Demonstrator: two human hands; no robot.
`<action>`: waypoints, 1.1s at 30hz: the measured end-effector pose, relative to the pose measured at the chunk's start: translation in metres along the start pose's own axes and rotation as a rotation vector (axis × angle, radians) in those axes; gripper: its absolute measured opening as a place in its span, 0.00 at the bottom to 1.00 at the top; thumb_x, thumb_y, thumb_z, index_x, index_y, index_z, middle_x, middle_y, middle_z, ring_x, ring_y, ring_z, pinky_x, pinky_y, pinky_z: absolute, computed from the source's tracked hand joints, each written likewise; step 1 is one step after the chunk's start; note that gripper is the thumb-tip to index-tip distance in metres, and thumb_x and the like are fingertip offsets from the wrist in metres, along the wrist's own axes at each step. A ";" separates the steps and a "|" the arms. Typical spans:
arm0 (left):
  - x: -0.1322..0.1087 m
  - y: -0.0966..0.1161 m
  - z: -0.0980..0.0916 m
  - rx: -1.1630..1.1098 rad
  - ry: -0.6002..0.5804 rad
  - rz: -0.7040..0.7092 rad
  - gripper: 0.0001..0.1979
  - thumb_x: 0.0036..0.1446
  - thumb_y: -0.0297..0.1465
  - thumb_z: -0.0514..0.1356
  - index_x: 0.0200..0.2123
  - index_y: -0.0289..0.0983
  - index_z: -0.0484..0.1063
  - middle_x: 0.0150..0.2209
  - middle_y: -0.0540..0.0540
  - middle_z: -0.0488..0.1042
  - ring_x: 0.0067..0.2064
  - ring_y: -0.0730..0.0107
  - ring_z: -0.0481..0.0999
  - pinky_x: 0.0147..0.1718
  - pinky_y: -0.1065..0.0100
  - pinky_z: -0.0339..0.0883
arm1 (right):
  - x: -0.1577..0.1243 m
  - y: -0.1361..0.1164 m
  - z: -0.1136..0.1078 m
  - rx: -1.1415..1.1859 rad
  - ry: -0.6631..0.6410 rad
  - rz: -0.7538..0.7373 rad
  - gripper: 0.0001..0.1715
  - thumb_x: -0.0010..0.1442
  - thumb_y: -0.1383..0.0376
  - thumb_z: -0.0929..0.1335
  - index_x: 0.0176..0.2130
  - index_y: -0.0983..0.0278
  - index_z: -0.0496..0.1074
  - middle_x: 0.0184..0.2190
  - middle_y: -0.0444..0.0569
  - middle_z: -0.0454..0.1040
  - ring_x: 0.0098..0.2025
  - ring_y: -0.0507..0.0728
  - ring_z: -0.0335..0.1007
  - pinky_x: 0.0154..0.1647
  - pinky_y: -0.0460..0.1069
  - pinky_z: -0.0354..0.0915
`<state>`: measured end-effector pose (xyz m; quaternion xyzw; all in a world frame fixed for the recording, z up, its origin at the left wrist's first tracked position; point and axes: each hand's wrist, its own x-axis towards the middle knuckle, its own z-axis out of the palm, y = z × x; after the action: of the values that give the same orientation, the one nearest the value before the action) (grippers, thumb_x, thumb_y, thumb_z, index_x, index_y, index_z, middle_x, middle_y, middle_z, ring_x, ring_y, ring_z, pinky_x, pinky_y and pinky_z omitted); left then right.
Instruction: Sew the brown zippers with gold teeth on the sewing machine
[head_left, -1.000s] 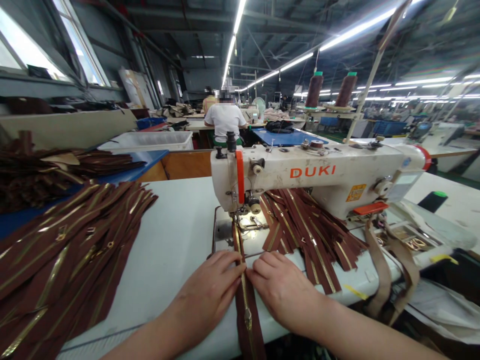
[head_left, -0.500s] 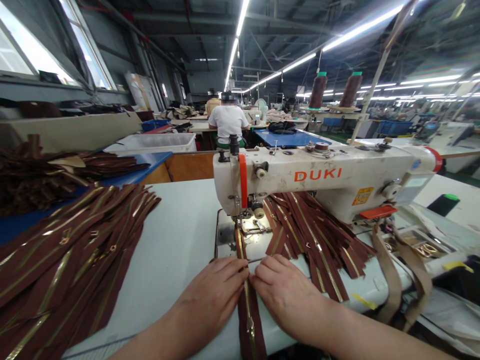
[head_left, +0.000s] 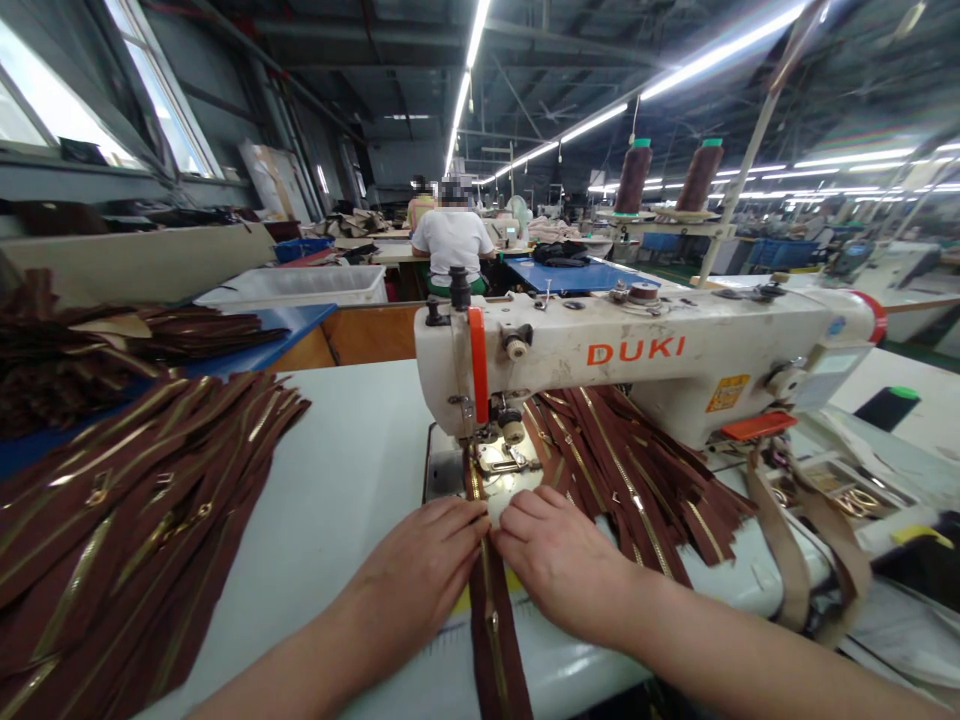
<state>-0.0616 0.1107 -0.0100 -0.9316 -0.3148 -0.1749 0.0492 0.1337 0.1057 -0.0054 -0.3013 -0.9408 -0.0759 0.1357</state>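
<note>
A brown zipper with gold teeth runs lengthwise from under the presser foot of the white sewing machine towards me. My left hand is closed on its left edge, fingers pressed together. From the other side my right hand pinches the right edge, fingertips almost meeting the left ones. Just below the hands the gold slider shows on the zipper. The metal needle plate lies just beyond my fingers. What the fingertips press on is partly hidden.
Many brown zippers lie at the left; another bunch sits under the machine arm. At right are beige straps and a tray with metal rings. Thread cones stand behind. A person in a white shirt sits ahead.
Both hands have moved forward with the zipper, closer to the needle plate. The slider has shifted towards the machine. The view has tilted slightly.
</note>
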 end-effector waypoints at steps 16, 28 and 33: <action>0.004 -0.016 0.011 0.223 0.059 -0.021 0.18 0.63 0.25 0.44 0.47 0.28 0.71 0.47 0.39 0.75 0.48 0.60 0.74 0.48 0.59 0.70 | 0.031 0.028 0.013 -0.039 0.030 0.008 0.05 0.60 0.71 0.64 0.35 0.68 0.70 0.34 0.49 0.70 0.40 0.58 0.60 0.42 0.53 0.57; 0.005 -0.016 0.007 0.196 0.104 -0.028 0.20 0.65 0.27 0.42 0.44 0.29 0.73 0.44 0.40 0.76 0.46 0.61 0.74 0.47 0.58 0.70 | 0.029 0.028 0.023 0.013 0.045 0.144 0.10 0.63 0.69 0.62 0.42 0.67 0.70 0.37 0.51 0.70 0.41 0.59 0.60 0.43 0.53 0.58; 0.006 -0.013 0.008 0.111 0.079 -0.100 0.19 0.66 0.31 0.43 0.47 0.29 0.71 0.47 0.39 0.75 0.49 0.60 0.73 0.49 0.56 0.69 | 0.028 0.027 0.024 0.015 0.052 0.153 0.09 0.62 0.70 0.63 0.41 0.67 0.70 0.36 0.50 0.70 0.41 0.59 0.60 0.44 0.53 0.58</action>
<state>-0.0632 0.1258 -0.0154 -0.9030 -0.3680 -0.1958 0.1044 0.1223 0.1481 -0.0181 -0.3692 -0.9117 -0.0659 0.1676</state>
